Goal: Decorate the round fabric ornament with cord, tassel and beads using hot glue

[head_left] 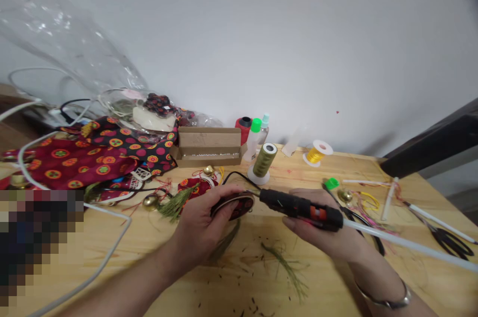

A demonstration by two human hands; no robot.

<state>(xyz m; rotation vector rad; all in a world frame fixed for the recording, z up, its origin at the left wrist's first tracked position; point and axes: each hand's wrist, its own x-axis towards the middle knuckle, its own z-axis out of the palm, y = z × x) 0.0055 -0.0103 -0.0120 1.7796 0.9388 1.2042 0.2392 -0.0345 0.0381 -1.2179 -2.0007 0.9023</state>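
My left hand is closed round a flat, rounded piece covered in dark red patterned fabric, with its edge turned up. My right hand grips a black hot glue gun, whose nozzle points left at the rim of the piece. Whether the tip touches the rim I cannot tell. A long white glue stick sticks out of the gun's back end. Below my hands, a sprig of dry green herb lies on the wooden table among dark crumbs. Another bunch of herb lies left of my left hand.
An open cardboard box, an olive thread spool and a green-capped bottle stand behind my hands. Patterned fabric and a white cable are at left. Yellow cord and black-handled scissors lie at right.
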